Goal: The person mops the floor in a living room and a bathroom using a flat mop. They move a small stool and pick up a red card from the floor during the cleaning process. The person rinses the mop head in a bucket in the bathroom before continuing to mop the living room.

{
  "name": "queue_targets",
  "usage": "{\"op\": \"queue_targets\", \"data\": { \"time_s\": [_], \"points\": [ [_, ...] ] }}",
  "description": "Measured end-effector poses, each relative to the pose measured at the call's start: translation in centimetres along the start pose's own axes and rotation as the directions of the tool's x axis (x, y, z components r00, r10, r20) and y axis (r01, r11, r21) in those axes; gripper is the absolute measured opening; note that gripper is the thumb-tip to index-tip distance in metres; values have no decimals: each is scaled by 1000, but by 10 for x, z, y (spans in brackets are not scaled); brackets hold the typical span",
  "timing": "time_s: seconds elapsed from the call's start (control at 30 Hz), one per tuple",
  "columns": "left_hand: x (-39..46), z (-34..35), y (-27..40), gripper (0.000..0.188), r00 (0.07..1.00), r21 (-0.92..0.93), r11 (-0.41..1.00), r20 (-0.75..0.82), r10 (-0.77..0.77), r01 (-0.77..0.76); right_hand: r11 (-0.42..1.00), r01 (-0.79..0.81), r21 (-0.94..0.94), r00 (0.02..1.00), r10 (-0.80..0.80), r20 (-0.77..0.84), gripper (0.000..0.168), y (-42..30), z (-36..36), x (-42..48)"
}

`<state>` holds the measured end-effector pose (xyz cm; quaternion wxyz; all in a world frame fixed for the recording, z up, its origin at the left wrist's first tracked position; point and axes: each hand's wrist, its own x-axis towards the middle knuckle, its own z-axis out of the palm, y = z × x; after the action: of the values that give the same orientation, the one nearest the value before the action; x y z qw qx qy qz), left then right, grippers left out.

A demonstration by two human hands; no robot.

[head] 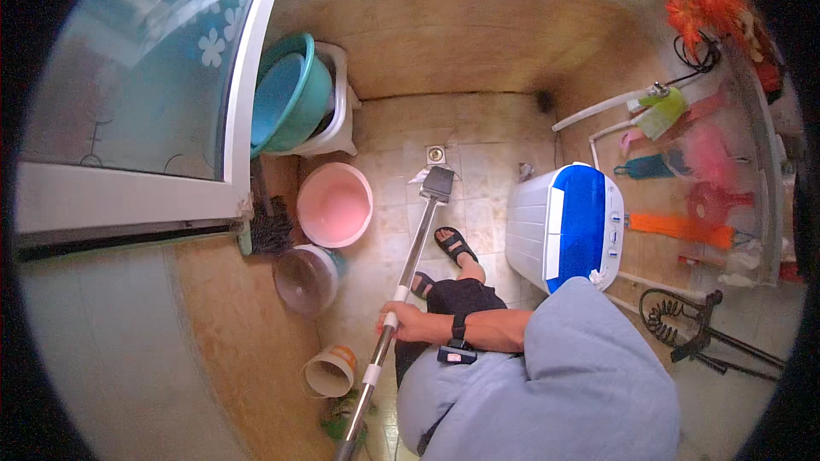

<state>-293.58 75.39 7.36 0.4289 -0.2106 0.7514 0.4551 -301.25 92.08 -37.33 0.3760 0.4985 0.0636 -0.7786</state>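
My right hand, with a black strap and a small device on its wrist, is closed around the metal pole of a long-handled floor-cleaning tool. The pole slants from the bottom edge up to a flat, dark grey head resting on the tiles. Beside that head, just below the square floor drain, lies a small whitish, wedge-like piece; whether it belongs to the tool I cannot tell. My left hand is out of view. My feet, in black sandals, stand to the right of the pole.
A pink plastic tub, a translucent bucket and a tipped whitish bucket line the left side. Teal basins lean by a white plastic stool. On the right stands a blue-and-white washing machine; cloths and hoses hang behind it.
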Motion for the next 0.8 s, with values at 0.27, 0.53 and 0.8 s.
{"op": "queue_targets", "data": {
  "time_s": [0.27,0.53,0.8],
  "points": [
    [5,4,14,59,989,181,973,-22,-144,145,957,-291,17,943,284,175,9,31,-8,-6],
    [6,12,-5,50,872,406,788,-49,-487,463,935,-351,47,936,351,16,11,33,-1,-34],
    [-16,16,39,50,978,264,945,24,-207,194,821,399,-408,917,-352,187,12,-55,-64,46]
  ]
}}
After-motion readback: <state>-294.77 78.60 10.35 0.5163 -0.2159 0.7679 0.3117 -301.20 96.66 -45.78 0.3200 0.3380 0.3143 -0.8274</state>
